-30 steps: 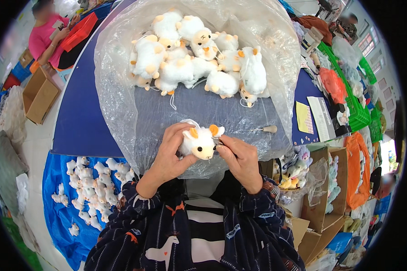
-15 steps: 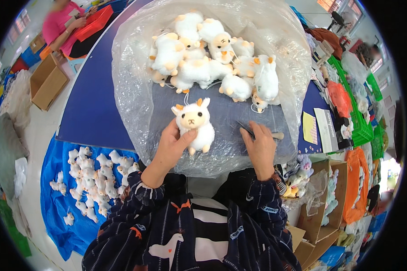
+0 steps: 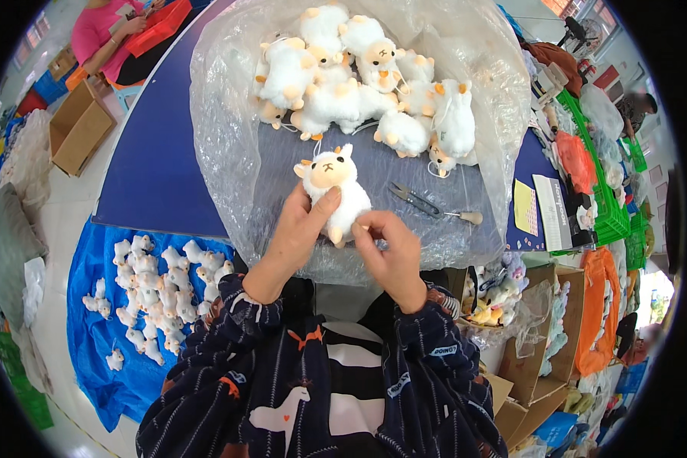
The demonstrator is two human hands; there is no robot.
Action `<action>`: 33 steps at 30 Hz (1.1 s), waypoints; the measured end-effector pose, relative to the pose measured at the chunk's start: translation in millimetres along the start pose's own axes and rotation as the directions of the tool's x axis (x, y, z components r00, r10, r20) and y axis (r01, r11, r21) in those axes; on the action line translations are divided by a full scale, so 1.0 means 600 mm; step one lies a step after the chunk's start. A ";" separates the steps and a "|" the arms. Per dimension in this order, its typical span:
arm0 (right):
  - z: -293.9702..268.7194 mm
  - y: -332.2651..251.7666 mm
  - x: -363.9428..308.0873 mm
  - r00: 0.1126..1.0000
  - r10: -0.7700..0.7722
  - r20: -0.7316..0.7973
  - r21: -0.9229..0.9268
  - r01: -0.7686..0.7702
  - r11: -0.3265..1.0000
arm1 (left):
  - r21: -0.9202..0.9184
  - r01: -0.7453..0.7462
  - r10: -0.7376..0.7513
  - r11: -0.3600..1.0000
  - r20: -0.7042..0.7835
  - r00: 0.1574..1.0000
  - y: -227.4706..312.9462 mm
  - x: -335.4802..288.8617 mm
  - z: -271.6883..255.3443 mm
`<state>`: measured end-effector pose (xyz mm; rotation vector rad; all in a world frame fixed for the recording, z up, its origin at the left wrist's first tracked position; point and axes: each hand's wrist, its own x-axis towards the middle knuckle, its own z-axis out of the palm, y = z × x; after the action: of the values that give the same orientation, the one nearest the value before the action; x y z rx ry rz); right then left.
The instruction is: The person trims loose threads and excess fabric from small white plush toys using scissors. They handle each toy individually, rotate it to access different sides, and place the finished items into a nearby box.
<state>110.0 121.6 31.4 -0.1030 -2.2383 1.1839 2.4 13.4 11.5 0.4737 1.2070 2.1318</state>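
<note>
Counter [image 3: 156,175]: under plastic sheet [image 3: 225,107]
Left hand [image 3: 294,229]: holding plush sheep [image 3: 349,200]
Right hand [image 3: 391,248]: pinching its side
Risk: sliding sheet could drop snips [image 3: 417,200]

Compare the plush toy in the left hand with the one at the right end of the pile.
The held toy has its head toward the top of the picture; the pile toy has its head at the lower end. The left hand grips the held toy, with the right hand at its lower side; neither hand touches the pile toy. Both are white and fluffy with peach-coloured faces.
</note>
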 end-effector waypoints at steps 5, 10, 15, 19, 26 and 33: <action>-0.029 0.005 0.006 0.934 0.356 0.028 0.540 -0.314 0.781 | -0.221 0.170 -0.172 0.960 0.011 0.985 0.005 0.005 -0.012; -0.034 0.022 -0.009 0.788 0.558 0.259 0.510 -0.602 0.614 | -0.404 0.206 -0.199 0.891 0.060 0.978 0.002 0.003 -0.005; -0.006 0.012 -0.012 0.716 0.577 0.393 0.650 -0.660 0.377 | -0.317 0.227 -0.228 0.921 0.034 0.973 0.000 -0.003 -0.004; -0.003 0.008 -0.006 0.719 0.602 0.347 0.735 -0.608 0.302 | -0.235 0.187 -0.197 0.954 -0.020 0.980 0.005 -0.001 -0.009; 0.015 0.012 -0.030 0.974 0.227 -0.025 0.250 -0.214 0.944 | -0.269 0.147 -0.168 0.952 -0.057 0.984 -0.001 0.008 -0.004; 0.003 0.017 -0.027 0.916 0.399 0.035 0.468 -0.368 0.803 | -0.283 0.171 -0.172 0.944 0.023 0.985 0.008 -0.007 -0.008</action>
<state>120.2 120.9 15.2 -0.4122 -1.8581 1.8823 0.9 5.6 13.2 0.2292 0.8863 2.1089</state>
